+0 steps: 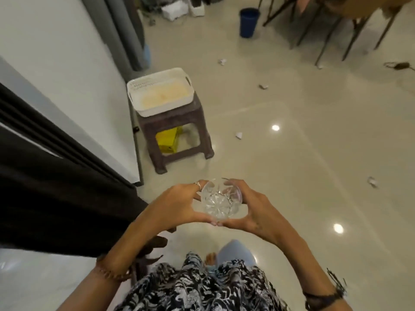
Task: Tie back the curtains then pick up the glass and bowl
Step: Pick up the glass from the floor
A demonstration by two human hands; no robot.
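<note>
Both hands cupped round the cut-glass bowl (221, 202): left hand (179, 205) curls along its left side, ring finger up at the rim, right hand (258, 209) wraps the right side, thumb tips touching just under the bowl's near edge. Bowl is held in the air in front of my torso, well above the floor, mouth up, looks empty. Could be the glass nested inside or just one vessel, I can't tell from this angle

Step, as I judge it: the pick-up part, bowl already in hand. Dark curtain (56, 187) hangs bunched at my left against the white wall (56, 52); no tie-back visible, so can't confirm that step is done. No separate glass in sight. Next move probably calls for freeing one hand while the other keeps the bowl level, it's smooth glass and likely slippery

Room: glossy pale tile floor (314, 164) with ceiling-light reflections and scattered paper scraps. Brown plastic stool (179, 131) ahead by the wall, white tray-basket (160, 93) on top, yellow box (168, 140) beneath. Blue bin (249, 22) farther back, chair legs (336, 34) top right
</note>
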